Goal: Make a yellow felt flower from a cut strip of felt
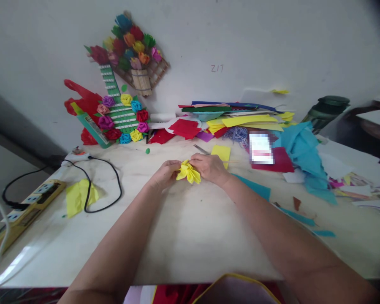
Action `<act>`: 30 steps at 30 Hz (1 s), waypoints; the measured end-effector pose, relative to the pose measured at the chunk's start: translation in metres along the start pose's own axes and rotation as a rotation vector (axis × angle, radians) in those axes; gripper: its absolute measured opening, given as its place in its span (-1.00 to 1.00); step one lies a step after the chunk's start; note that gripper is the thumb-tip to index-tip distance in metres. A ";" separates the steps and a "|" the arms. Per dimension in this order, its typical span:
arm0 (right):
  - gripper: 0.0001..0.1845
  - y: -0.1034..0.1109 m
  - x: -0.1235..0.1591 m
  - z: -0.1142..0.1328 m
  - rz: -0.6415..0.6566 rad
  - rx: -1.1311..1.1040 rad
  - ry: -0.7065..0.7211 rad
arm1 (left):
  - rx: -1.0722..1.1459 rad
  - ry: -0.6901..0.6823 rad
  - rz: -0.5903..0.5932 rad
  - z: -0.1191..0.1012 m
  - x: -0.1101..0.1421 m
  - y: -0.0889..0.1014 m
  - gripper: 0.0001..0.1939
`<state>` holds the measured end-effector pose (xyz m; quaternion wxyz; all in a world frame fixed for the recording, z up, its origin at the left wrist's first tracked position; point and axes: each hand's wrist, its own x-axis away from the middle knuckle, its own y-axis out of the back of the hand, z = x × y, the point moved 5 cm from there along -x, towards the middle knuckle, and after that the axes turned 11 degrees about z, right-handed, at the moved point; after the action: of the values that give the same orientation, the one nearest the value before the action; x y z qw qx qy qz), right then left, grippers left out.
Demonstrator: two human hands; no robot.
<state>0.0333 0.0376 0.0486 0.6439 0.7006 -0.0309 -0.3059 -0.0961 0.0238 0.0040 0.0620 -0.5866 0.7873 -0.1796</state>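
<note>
Between my two hands, above the middle of the table, is a yellow paper flower (189, 173) with its petals spread toward me. My left hand (168, 173) pinches its left side. Closed on the upper right side of the flower is my right hand (211, 167), and a thin pale stick (230, 161) shows just past it. Behind the right hand lie a yellow paper piece (221, 153) and the tip of a pair of scissors (201, 149). The fingertips of both hands are partly hidden by the petals.
Stacked coloured paper (247, 120) lies along the wall, near a phone (261, 148) with a blurred screen. Blue crepe paper (300, 143) and scraps spread at right. A power strip (28, 211), black cable (120, 185) and glue bottle (91, 126) stand left, by a flower-decorated guitar shape (122, 116).
</note>
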 end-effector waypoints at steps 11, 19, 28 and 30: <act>-0.71 0.003 0.001 -0.007 0.002 0.070 -0.041 | -0.040 -0.043 0.036 0.000 -0.002 0.001 -0.75; -0.72 0.003 0.001 -0.007 0.021 0.117 -0.068 | 0.026 -0.042 0.100 -0.002 0.000 -0.001 -0.71; -0.70 0.002 0.000 -0.007 0.046 0.109 -0.101 | -0.031 -0.067 0.076 -0.001 0.000 0.002 -0.69; -0.70 0.002 0.000 -0.007 0.045 0.102 -0.096 | -0.031 -0.072 0.065 -0.001 0.000 0.002 -0.69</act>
<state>0.0377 0.0436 0.0499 0.6118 0.7161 -0.0930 -0.3229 -0.0983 0.0244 0.0043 0.0869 -0.5677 0.8058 -0.1443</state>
